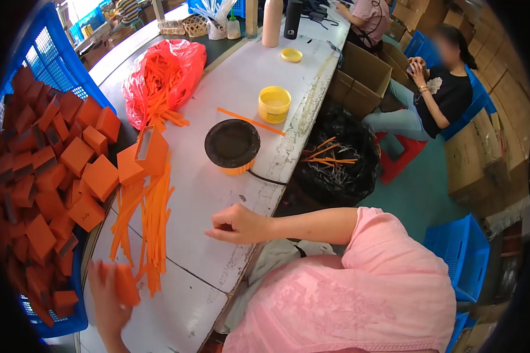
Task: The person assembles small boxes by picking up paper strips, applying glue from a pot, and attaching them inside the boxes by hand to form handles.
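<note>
My left hand (107, 300), slightly blurred, is at the lower left beside the blue basket. Its fingers are closed around a small orange box (126, 285). My right hand (239, 225) hovers over the near side of the white table (197, 306), fingers curled in; whatever may be in them is hidden. Between the hands lies a loose pile of flat orange strips (154, 235). Two orange boxes stand at the top of that pile, one with an open-looking end (144, 144). Beyond my right hand sits a round device with a black top (232, 143) and a cord.
A blue basket (70, 56) heaped with orange boxes (76, 156) fills the left side. Farther along are a red bag (188, 59) of strips, a yellow tub (274, 105) and bottles (271, 23). A black waste bag (341, 176) and a seated person (436, 88) are right.
</note>
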Demonstrator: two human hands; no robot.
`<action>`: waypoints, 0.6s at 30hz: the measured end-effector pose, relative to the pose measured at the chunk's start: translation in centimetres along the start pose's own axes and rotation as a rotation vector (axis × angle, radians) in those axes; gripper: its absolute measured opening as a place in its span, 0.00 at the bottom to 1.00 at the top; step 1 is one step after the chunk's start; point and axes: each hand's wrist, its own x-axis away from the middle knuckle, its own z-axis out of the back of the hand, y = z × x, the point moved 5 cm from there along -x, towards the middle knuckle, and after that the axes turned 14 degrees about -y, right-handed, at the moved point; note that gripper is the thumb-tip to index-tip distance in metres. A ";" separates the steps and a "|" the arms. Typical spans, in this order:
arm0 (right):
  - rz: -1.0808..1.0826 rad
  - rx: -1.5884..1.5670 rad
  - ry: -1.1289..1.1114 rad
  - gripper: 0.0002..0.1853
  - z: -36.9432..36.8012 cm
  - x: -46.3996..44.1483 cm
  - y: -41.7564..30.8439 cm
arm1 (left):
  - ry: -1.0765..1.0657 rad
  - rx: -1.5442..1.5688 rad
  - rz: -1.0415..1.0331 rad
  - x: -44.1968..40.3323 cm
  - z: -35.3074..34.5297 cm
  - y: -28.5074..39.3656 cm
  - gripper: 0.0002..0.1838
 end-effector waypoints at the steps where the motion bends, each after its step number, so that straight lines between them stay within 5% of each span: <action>1: 0.004 0.008 -0.004 0.20 -0.2 0.0 0.0 | -0.068 -0.102 0.030 1.9 -1.0 0.1 0.51; 4: -0.010 0.060 -0.013 0.17 -0.1 0.0 -0.3 | -0.198 -0.061 0.034 5.6 -5.0 0.4 0.40; 5: -0.010 0.059 -0.019 0.17 -0.2 0.0 -0.4 | -0.113 0.186 -0.058 6.5 -4.5 1.6 0.24; 6: -0.029 0.029 -0.002 0.14 -0.1 0.0 -0.3 | -0.025 0.434 -0.148 7.0 -3.2 3.1 0.19; 7: -0.052 -0.007 0.014 0.13 -0.2 0.1 -0.2 | -0.128 0.324 -0.127 8.8 -5.8 1.2 0.31; 9: -0.073 -0.053 0.041 0.07 -0.6 0.4 0.4 | -0.124 -0.673 -0.249 10.9 -7.6 -1.2 0.40; 10: -0.084 -0.101 0.064 0.08 -0.6 0.4 0.7 | -0.154 -0.171 -0.041 12.0 -7.4 -2.1 0.38; 12: -0.157 -0.248 0.009 0.11 -0.7 0.5 1.0 | -0.128 -0.498 0.156 12.3 -5.5 -2.9 0.46; 14: -0.159 -0.228 0.005 0.11 -1.0 0.3 1.5 | 0.103 0.292 0.286 12.0 -5.0 -2.7 0.44; 16: -0.230 -0.191 -0.023 0.10 -0.9 0.3 1.5 | 0.110 0.426 0.316 10.6 -7.0 -1.5 0.49; 18: -0.231 -0.184 -0.047 0.10 -0.8 0.3 1.6 | 0.087 0.189 0.193 7.6 -9.3 0.3 0.43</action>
